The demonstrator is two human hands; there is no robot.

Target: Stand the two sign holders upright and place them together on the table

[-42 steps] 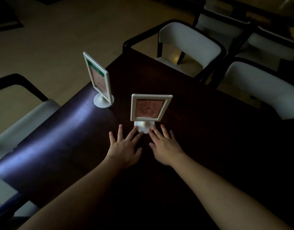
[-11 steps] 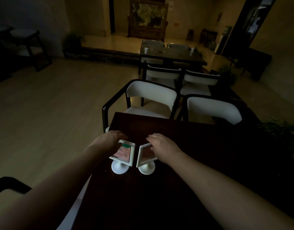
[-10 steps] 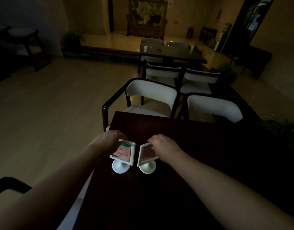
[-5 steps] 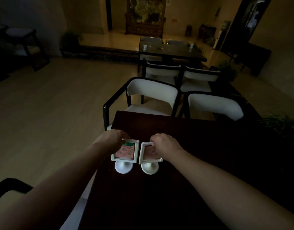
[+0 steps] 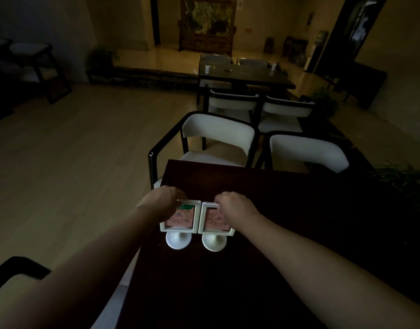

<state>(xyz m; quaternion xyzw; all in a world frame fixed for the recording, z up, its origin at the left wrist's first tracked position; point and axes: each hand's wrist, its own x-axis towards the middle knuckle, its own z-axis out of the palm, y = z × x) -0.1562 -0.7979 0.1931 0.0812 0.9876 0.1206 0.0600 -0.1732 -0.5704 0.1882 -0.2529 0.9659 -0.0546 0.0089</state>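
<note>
Two white sign holders with pink cards stand upright side by side on the dark table (image 5: 263, 200), near its left edge. The left sign holder (image 5: 184, 220) carries a green strip at the top of its card, and the right sign holder (image 5: 215, 222) almost touches it frame to frame. Both face me on round white bases. My left hand (image 5: 162, 198) grips the top left of the left frame. My right hand (image 5: 234, 206) grips the top of the right frame and hides its upper right corner.
Two white-cushioned chairs with dark frames (image 5: 218, 136) (image 5: 306, 150) stand at the far end of the table, and another chair arm (image 5: 16, 269) shows at lower left. A second table (image 5: 244, 74) with chairs is further back. A plant (image 5: 403, 179) stands at the right.
Both frames have been turned from angled toward each other to facing me, side by side and closer together. My hands stayed on their tops.
</note>
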